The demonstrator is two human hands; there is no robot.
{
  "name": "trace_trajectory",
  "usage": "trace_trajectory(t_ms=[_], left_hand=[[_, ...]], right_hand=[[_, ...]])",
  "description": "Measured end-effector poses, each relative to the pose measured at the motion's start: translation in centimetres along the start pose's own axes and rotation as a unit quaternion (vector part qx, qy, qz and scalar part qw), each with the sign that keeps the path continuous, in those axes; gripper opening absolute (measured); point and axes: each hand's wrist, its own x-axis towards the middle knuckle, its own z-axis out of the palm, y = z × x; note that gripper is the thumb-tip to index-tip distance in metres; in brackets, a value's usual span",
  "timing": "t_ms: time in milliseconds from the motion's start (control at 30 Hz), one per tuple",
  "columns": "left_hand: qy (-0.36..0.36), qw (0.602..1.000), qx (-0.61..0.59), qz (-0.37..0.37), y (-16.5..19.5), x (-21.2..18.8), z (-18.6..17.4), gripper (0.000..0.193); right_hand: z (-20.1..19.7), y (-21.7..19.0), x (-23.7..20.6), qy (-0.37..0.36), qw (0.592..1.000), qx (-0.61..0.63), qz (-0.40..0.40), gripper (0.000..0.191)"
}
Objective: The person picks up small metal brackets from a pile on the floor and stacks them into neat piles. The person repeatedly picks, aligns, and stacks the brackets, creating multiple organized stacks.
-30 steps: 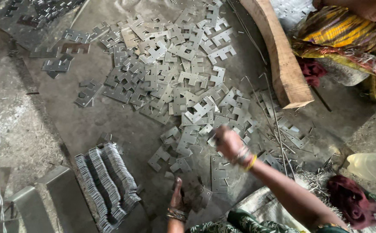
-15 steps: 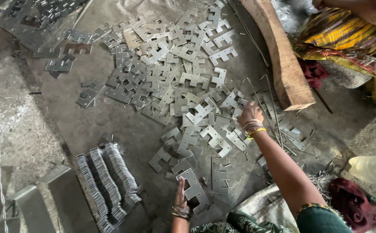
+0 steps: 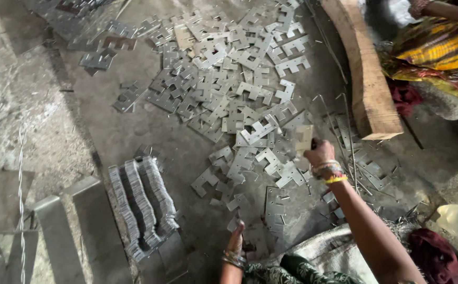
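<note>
Closed around one flat metal plate (image 3: 303,139), right hand (image 3: 319,153) sits right of frame centre, fist curled, plate sticking up and left out of the fingers, dull grey with a tan sheen. Bangles on that wrist, silver-toned plus one yellow. Left hand (image 3: 236,239) at bottom centre, fingers pointing up the frame and pressed flat on the floor among loose plates; whether it has hold of anything I cannot tell, fingers look stretched rather than curled. Bangles there too.

Scattered plates (image 3: 229,84) cover the upper middle of the frame: thin stamped sheet-metal pieces, notched, E-like and T-like outlines, grey, matte to slightly shiny, overlapping in a loose heap that thins out toward the hands. Stacked plates (image 3: 142,202) at lower left, packed on edge in three tight curved rows, ribbed look. Floor (image 3: 108,131) is rough concrete, dusty, pale patches on the left. Wooden plank (image 3: 363,68) upper right, thick, pale brown, running diagonally, cut end showing lower down. Thin wire bits (image 3: 344,131) lie just beside the plank and the right hand. Flat metal strips (image 3: 55,231) at far lower left. Another person's striped yellow cloth (image 3: 434,50) in the upper right corner.
</note>
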Motion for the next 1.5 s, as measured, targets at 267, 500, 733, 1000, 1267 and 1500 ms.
trace_trajectory(t_ms=[267,500,733,1000,1267,1500], left_hand=[[-0.054,0.994,-0.095,-0.002,2.7,0.7,0.0,0.08],[-0.063,0.988,-0.133,0.046,3.5,-0.5,-1.5,0.079],[-0.15,0.985,-0.081,0.034,4.5,-2.5,-0.6,0.072],[0.011,0.996,-0.039,0.085,4.4,0.0,-0.6,0.086],[0.111,0.986,0.037,0.117,4.9,-0.8,-0.7,0.108],[0.002,0.994,-0.012,0.111,4.2,-0.6,-1.7,0.112]], right_hand=[[2.4,-3.6,-10.4,-0.054,0.858,-0.099,-0.501,0.033],[2.7,-1.7,-10.7,-0.061,0.942,-0.149,-0.294,0.042],[1.6,-0.5,-10.3,-0.072,0.938,-0.307,-0.146,0.037],[2.9,-0.7,-10.3,0.104,0.825,-0.068,-0.552,0.034],[5.9,-1.7,-7.2,-0.082,0.978,-0.102,-0.161,0.045],[6.4,-2.1,-7.1,-0.102,0.978,-0.146,-0.11,0.036]])
